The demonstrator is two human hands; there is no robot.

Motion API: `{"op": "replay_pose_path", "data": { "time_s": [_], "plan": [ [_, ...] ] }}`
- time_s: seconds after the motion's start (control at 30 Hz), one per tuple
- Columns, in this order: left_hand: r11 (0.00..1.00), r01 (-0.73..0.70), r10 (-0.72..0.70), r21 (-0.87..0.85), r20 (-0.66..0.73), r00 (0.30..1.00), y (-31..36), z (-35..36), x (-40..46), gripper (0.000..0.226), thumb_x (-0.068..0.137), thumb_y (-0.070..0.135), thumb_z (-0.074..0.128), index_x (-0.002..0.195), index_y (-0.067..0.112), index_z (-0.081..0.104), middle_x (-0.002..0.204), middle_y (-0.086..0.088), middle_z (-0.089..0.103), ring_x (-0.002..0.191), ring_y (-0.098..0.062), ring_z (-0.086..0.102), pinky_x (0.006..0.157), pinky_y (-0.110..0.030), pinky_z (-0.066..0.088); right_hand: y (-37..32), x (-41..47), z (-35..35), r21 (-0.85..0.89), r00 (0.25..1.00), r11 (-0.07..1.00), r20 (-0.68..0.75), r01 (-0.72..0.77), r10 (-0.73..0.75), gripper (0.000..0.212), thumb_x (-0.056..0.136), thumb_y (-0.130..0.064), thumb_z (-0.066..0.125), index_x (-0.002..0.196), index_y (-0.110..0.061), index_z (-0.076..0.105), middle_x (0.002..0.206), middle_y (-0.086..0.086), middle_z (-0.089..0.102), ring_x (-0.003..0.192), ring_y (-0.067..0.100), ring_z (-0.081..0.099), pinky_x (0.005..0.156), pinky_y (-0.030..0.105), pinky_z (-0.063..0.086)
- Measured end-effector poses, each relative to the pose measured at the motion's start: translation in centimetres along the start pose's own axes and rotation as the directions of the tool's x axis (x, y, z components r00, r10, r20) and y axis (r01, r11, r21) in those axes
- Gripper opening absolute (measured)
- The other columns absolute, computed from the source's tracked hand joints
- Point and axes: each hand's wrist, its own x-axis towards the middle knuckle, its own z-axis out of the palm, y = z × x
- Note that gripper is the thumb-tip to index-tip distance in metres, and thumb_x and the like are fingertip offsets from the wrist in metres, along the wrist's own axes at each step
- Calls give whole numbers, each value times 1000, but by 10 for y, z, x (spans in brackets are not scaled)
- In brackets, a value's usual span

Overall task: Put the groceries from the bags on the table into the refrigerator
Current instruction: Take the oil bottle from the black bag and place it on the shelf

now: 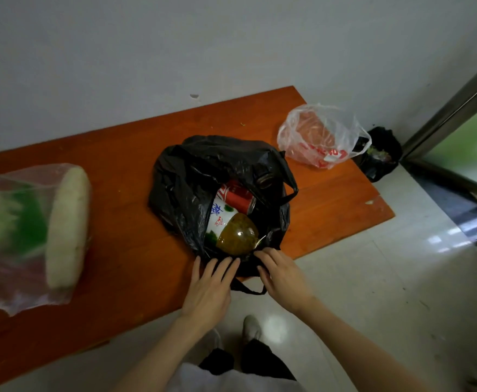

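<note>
1. At the near edge of the long reddish-brown wooden bench [135, 142], your two hands work the rim of the crumpled black plastic bag [192, 176], which sits about midway along the bench with its mouth open toward you.
2. Your left hand [207, 287] lies palm down on the bag's near rim, fingers straight and slightly spread, touching the plastic rather than gripping it.
3. Your right hand [281, 275] rests just beside it on the same rim, fingers bent with the tips on the black plastic; you cannot tell whether they pinch it.
4. One loop handle of the bag hangs over the bench's near edge between your hands.
5. Inside the open bag you see a red drink can [238, 198] lying on its side, and nearer you a white printed tub with a clear domed lid over brownish-green food [231, 230], touching the can.
6. Toward the bench's left end lies a clear plastic bag holding a large pale green cabbage [31, 222], its cut stem end facing right, well apart from the black bag.
7. Near the bench's far right corner sits a thin translucent bag with red print [320, 137].
8. On the floor past that corner stands a small bin lined in black plastic [380, 154].
</note>
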Motion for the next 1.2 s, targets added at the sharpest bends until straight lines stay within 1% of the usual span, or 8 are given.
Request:
{"op": "replay_pose_path", "data": {
  "time_s": [0.2,0.43,0.6,0.73,0.83,1.0,1.13,1.2],
  "plan": [
    [999,41,-41,7,24,999,5,0,6,73,56,28,81,124,18,58,98,4,66,93,-19,63,89,-56,46,13,-4,4,-204,994,973,35,105,-100,37,81,-29,38,110,-20,59,96,1,58,81,19,61,62,29,49],
    [998,58,-59,9,107,992,11,10,8,74,44,23,83,115,20,62,97,-5,60,94,-27,60,91,-55,44,6,-5,-3,-267,956,920,131,287,-261,58,69,-29,70,124,-20,59,130,-5,57,113,18,52,77,28,50],
    [998,53,-51,-31,61,997,14,7,13,63,52,19,79,113,24,62,97,-2,56,103,-26,52,97,-56,39,9,-8,-2,-313,967,916,118,253,-226,45,70,-29,70,114,-21,64,110,-6,65,102,18,55,76,29,40],
    [997,71,-65,-34,147,987,30,-1,27,56,76,19,66,129,18,51,114,-6,51,116,-26,49,110,-56,16,16,-2,-5,-317,982,931,104,183,-158,36,78,-27,43,107,-20,64,95,-5,66,91,19,55,70,31,31],
    [989,145,-138,-11,236,962,33,-3,27,58,90,19,49,144,18,27,134,-5,36,132,-22,31,115,-51,1,26,-3,-5,-301,980,947,193,112,-55,32,74,-28,57,104,-23,67,104,-7,68,98,19,55,66,32,43],
    [993,99,-72,-72,309,948,18,-5,22,50,92,17,48,140,16,38,137,-5,40,134,-21,33,116,-52,-1,33,-5,-2,-20,904,983,391,-181,175,37,97,-24,39,132,-23,50,138,-7,49,121,23,40,93,38,38],
    [996,39,-42,-75,-41,998,10,-18,26,26,85,26,50,103,20,68,95,2,64,94,-17,61,104,-41,32,24,13,-10,336,918,855,196,-394,346,29,96,-17,45,118,-13,62,108,8,68,100,26,59,83,36,46],
    [997,-3,-9,-72,-170,985,15,-30,38,23,85,28,51,100,20,66,97,1,63,99,-18,58,91,-38,41,23,23,-13,469,865,732,184,-495,467,28,96,-15,46,118,-9,62,102,11,70,92,27,64,81,38,50]
  ]
}}
